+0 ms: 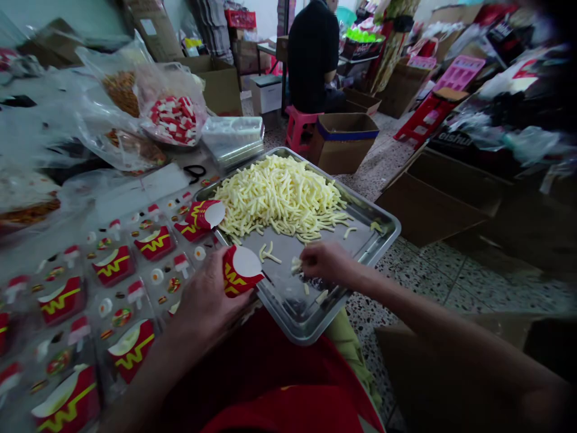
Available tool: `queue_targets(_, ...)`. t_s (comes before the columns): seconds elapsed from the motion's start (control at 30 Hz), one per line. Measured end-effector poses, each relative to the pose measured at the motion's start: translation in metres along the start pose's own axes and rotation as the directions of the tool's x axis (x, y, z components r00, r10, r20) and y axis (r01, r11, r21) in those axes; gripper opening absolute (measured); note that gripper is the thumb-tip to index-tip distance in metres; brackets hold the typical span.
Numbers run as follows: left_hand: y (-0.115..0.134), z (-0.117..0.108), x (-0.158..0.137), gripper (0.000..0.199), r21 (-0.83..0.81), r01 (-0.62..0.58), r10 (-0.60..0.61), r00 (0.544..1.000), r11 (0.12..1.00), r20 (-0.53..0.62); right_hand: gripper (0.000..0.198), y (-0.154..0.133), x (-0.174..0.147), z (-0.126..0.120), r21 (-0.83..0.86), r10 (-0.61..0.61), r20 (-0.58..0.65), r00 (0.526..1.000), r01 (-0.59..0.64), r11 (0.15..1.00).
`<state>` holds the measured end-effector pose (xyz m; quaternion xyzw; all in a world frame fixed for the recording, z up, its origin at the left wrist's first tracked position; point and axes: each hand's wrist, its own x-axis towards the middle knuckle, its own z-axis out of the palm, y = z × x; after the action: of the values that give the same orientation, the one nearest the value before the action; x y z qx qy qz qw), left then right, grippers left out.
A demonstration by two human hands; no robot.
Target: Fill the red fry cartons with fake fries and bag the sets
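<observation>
Where the left forearm rises from the lower-left corner, its hand (pixel 202 294) closes on one red carton (pixel 241 270), yellow zigzag on its front, held tilted just beside the tray's near-left edge; fingers pass behind, and one digit lies along the carton's base.

Right hand (pixel 327 263): forearm entering from the lower right, angled up and leftward across the tray's right rim; hand over the near part of the tray, back of the hand uppermost, fingers bent and drawn together on a few pale pieces (pixel 296 264). Contact with the tray floor: cannot be told.

Metal tray (pixel 282 291), one, rectangular, set diagonally. Contents: heap of pale yellow sticks (pixel 279 195) towards the far side; several loose sticks scattered before it, some near the right hand.

Second red carton (pixel 205 214), lying at the tray's left edge.

Clear packs (pixel 155 240), in rows to the left, with red cartons and miniature food pieces.
</observation>
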<state>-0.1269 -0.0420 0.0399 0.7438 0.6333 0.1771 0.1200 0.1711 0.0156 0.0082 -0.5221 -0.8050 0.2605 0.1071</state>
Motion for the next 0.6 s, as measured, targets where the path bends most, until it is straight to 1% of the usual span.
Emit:
queue_targets(0.03,-0.005,-0.004,-0.001,0.077,0.003,0.015,-0.015,1.000,1.000,0.001,0.012,0.005,-0.002,-0.008,0.142,0.091,-0.062,0.994,-0.081,0.987)
queue_targets(0.07,-0.008,-0.006,0.000,0.077,0.002,0.022,-0.022,1.000,1.000,-0.001,0.014,0.011,-0.003,-0.015,0.260,0.187,-0.107,0.976,-0.154,0.953)
queue_targets(0.1,-0.009,-0.007,0.001,0.077,-0.004,0.018,-0.018,1.000,1.000,0.000,0.017,0.014,-0.005,-0.022,0.336,0.271,-0.132,0.953,-0.214,0.917)
queue_targets(0.13,-0.008,-0.005,0.003,0.077,-0.016,0.001,-0.001,1.000,1.000,0.007,0.020,0.016,-0.006,-0.026,0.365,0.332,-0.141,0.933,-0.262,0.893)
queue_targets(0.17,-0.003,-0.002,0.006,0.076,-0.031,-0.034,0.034,0.999,0.999,0.023,0.021,0.015,-0.007,-0.027,0.348,0.371,-0.149,0.917,-0.303,0.887)
queue_targets(0.2,0.003,0.004,0.010,0.076,-0.046,-0.082,0.084,0.996,0.996,0.043,0.021,0.012,-0.007,-0.024,0.289,0.396,-0.167,0.903,-0.340,0.895)
queue_targets(0.27,0.021,0.019,0.019,0.076,-0.057,-0.187,0.192,0.977,0.981,0.089,0.018,-0.001,-0.006,-0.009,0.084,0.398,-0.224,0.890,-0.389,0.917)
queue_targets(0.3,0.031,0.027,0.023,0.076,-0.053,-0.231,0.236,0.965,0.971,0.112,0.017,-0.009,-0.005,0.000,-0.032,0.377,-0.255,0.890,-0.398,0.917)
queue_targets(0.37,0.045,0.039,0.029,0.074,-0.026,-0.271,0.271,0.948,0.962,0.169,0.014,-0.021,-0.001,0.018,-0.210,0.301,-0.296,0.907,-0.369,0.905)
queue_targets(0.4,0.050,0.044,0.031,0.073,-0.011,-0.272,0.269,0.941,0.962,0.208,0.011,-0.024,-0.001,0.024,-0.243,0.269,-0.293,0.917,-0.344,0.907)
queue_targets(0.43,0.052,0.046,0.031,0.072,0.003,-0.267,0.258,0.934,0.964,0.248,0.009,-0.024,-0.001,0.027,-0.226,0.261,-0.278,0.924,-0.327,0.918)
queue_targets(0.47,0.053,0.047,0.031,0.073,0.017,-0.256,0.241,0.928,0.966,0.285,0.007,-0.022,-0.003,0.027,-0.157,0.275,-0.254,0.928,-0.320,0.934)
queue_targets(0.5,0.052,0.046,0.031,0.074,0.032,-0.244,0.222,0.924,0.969,0.313,0.004,-0.019,-0.006,0.025,-0.045,0.305,-0.222,0.926,-0.322,0.946)
queue_targets(0.53,0.050,0.045,0.030,0.075,0.043,-0.235,0.209,0.921,0.971,0.329,0.002,-0.016,-0.011,0.021,0.096,0.344,-0.187,0.920,-0.332,0.938)
queue_targets(0.57,0.049,0.043,0.028,0.077,0.052,-0.230,0.200,0.921,0.972,0.335,0.002,-0.012,-0.017,0.015,0.246,0.383,-0.155,0.911,-0.339,0.908)
queue_targets(0.6,0.048,0.042,0.028,0.078,0.059,-0.226,0.194,0.922,0.972,0.334,0.004,-0.009,-0.022,0.009,0.388,0.408,-0.126,0.904,-0.334,0.859)
